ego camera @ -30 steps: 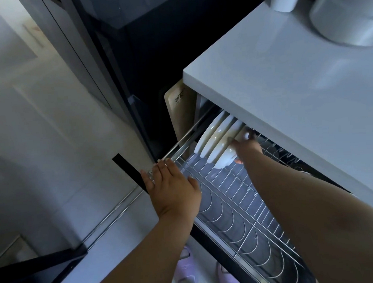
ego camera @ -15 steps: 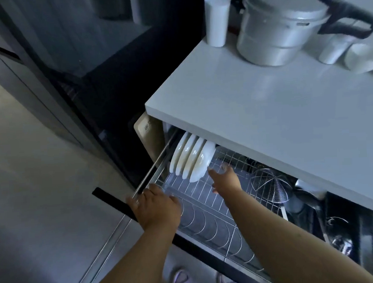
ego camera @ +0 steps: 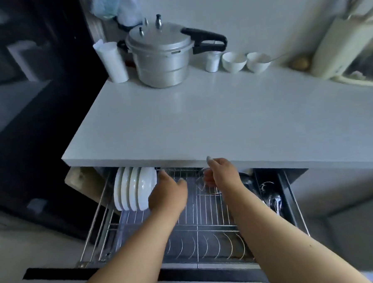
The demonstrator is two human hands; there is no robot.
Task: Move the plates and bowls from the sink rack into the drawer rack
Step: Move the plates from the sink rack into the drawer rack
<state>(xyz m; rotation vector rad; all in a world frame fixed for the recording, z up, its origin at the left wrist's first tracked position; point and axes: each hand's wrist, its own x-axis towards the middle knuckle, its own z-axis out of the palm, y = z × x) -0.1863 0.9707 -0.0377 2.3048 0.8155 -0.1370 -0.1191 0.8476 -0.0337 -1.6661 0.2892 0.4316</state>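
— Where are the plates (ego camera: 134, 191)?
— Upright in the drawer rack (ego camera: 206, 207), far left.
— The hands?
— Left hand (ego camera: 168, 196) beside them, fingers loose, gripping nothing. Right hand (ego camera: 220, 174) near the counter (ego camera: 201, 119) edge; its grip I can't tell.

a home kitchen: pressure cooker (ego camera: 162, 56) on countertop (ego camera: 202, 123), dish drawer rack (ego camera: 203, 227) below.

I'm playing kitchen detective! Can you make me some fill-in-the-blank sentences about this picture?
1. The white round plates stand on edge at the ____ end of the pulled-out wire drawer rack.
2. The silver metal pressure cooker has a long ____ handle.
3. Beside the small white cup on the white countertop sit ____ white bowls.

Missing words: left; black; two
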